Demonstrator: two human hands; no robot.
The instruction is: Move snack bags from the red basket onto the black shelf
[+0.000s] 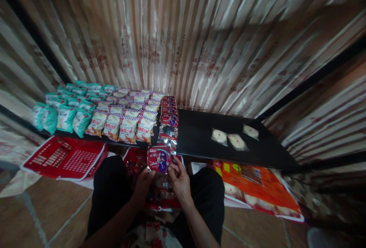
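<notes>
Between my knees, my left hand (145,181) and my right hand (180,177) both grip a red snack packet (159,159) with a purple cartoon figure on its front. The left fingers pinch its lower left corner, the right ones its lower right side. Just beyond it, a row of similar red snack packets (169,120) overlaps on the black shelf (197,130). Beneath my hands is a red basket (161,204) holding more packets, partly hidden by my hands and legs.
Left of the row stand white-and-orange snack bags (127,129) and teal snack bags (65,118). Several round flat packaged pieces (237,141) lie on the shelf's right. Below are another red basket (85,156) at left and a large orange bag (257,183) at right. A striped curtain (183,42) hangs behind.
</notes>
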